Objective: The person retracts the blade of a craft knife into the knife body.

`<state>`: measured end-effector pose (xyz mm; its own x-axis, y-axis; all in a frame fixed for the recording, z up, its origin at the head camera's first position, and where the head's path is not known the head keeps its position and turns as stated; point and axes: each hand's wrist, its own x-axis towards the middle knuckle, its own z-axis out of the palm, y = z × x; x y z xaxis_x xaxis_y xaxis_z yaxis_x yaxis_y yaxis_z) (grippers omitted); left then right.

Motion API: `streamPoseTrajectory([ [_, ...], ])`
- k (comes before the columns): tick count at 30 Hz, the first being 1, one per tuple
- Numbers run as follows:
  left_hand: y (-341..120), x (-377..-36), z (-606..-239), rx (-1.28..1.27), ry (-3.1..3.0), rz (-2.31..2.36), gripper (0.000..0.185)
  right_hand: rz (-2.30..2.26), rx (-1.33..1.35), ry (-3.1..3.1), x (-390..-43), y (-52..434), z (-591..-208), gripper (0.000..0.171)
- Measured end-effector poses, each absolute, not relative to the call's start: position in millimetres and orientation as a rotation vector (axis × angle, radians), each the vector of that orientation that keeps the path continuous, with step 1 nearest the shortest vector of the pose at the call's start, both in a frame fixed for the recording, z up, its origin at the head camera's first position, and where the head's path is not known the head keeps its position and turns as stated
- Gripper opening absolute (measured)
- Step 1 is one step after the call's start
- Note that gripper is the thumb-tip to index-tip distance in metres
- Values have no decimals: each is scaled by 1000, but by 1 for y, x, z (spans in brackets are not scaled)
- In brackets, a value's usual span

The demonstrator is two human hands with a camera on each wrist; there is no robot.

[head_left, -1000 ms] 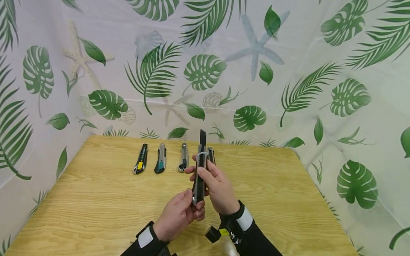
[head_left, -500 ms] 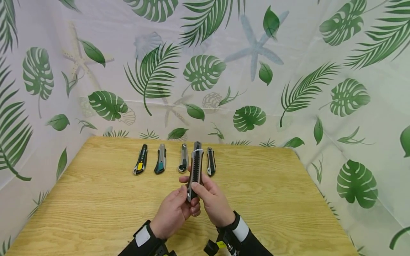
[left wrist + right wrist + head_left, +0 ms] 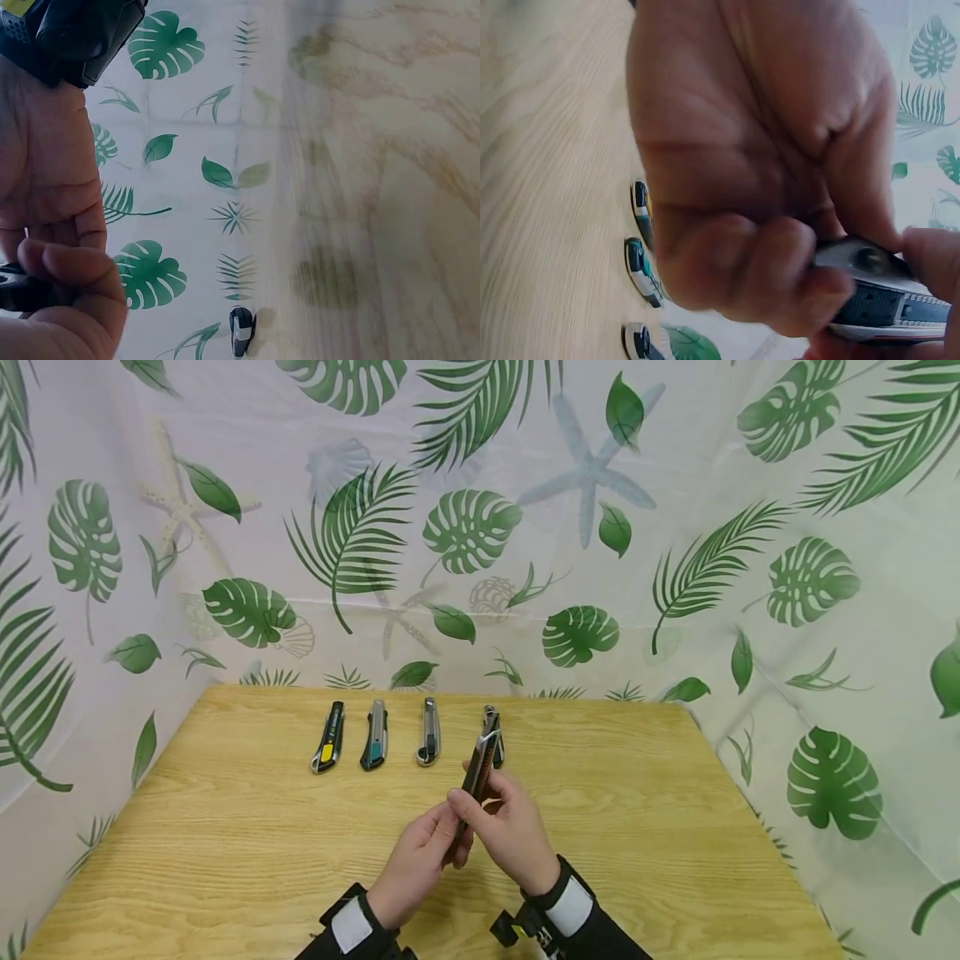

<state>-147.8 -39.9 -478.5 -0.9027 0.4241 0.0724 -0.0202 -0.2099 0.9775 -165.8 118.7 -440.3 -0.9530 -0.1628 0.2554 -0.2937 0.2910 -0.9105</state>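
I see a rectangular table of pale, grained wood (image 3: 225, 860), walled on three sides by a smooth white sheet printed with green palm leaves and faint starfish (image 3: 675, 485). I place everything against the long black-and-silver utility knife (image 3: 480, 768) held over the middle of the table.

Well to the left of that knife and nearer the back edge lies a slim black knife with a yellow slider (image 3: 328, 749), flat on the wood. Just beside it, closer to the held knife, lies a grey metal knife with a teal slider (image 3: 374, 746), then a plain silver metal knife with a dark slider (image 3: 429, 742). These three lie parallel, apart from each other, tips pointing away from me.

Below the held knife, my left hand (image 3: 415, 864) pinches its lower end, fingers curled round it. The knife itself is tilted, its silver-capped tip leaning up and to the right; I cannot tell whether any blade is out. My right hand (image 3: 513, 831) grips the ribbed black body from the right, fingers curled, thumb on its face. The two hands touch around the handle.

Just behind the held knife's tip, partly hidden by it, lies another black and silver knife (image 3: 498, 752) on the table.
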Motion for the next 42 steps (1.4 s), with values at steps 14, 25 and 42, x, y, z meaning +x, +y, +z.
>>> streamPoseTrajectory([
  [14, -42, -145, -483, 435, 1886, 1960, 42, 1144, 21, -2714, -273, 216, -451, 48],
  [25, -44, -148, -485, 418, 1895, 1934, 36, 600, -164, -3090, -335, 255, -486, 45],
  [42, -48, -153, -485, 417, 1954, 1911, 36, 426, -245, -3180, -353, 242, -494, 46],
])
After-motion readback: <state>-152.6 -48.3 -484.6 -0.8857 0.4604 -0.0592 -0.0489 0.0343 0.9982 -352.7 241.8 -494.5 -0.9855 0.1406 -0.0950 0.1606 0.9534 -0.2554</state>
